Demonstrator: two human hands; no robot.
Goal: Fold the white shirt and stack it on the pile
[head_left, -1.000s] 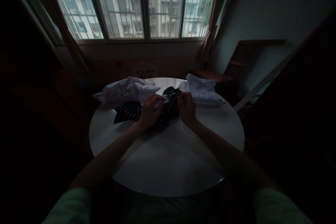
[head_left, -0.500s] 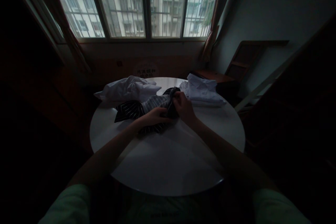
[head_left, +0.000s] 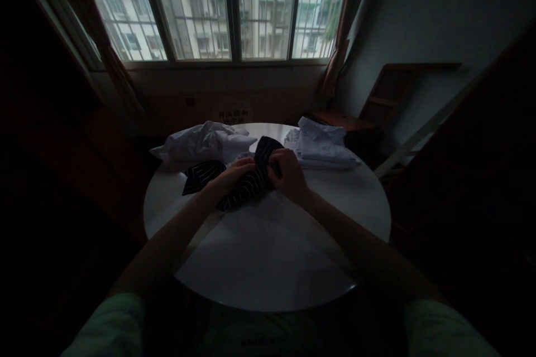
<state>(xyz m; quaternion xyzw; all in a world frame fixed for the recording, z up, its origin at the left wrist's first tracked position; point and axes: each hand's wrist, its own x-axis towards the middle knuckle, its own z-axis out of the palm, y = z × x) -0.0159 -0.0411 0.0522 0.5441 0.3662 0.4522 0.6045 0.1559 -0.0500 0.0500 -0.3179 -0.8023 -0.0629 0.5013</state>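
A black garment with thin white stripes [head_left: 247, 188] lies bunched near the middle of the round white table; its exact kind cannot be made out. My left hand [head_left: 234, 173] is closed on its upper edge, with the thumb and fingers pressed to the cloth. On the garment's right end, my right hand [head_left: 288, 174] has its fingers curled and pinched on the dark fabric. One part of the garment spreads out to the left past my left wrist. A small patch of its paler striped side shows behind my left fingers.
A crumpled white cloth [head_left: 201, 142] rests at the table's back left. Folded white clothes [head_left: 322, 142] are stacked at the back right. The round table [head_left: 268, 268] has its near edge close to my body. A wooden chair [head_left: 385, 97] stands beyond, by the wall.
My left hand has moved up and slightly left, and my right hand a little down. The dark striped side now covers most of the pale striped part that showed before.
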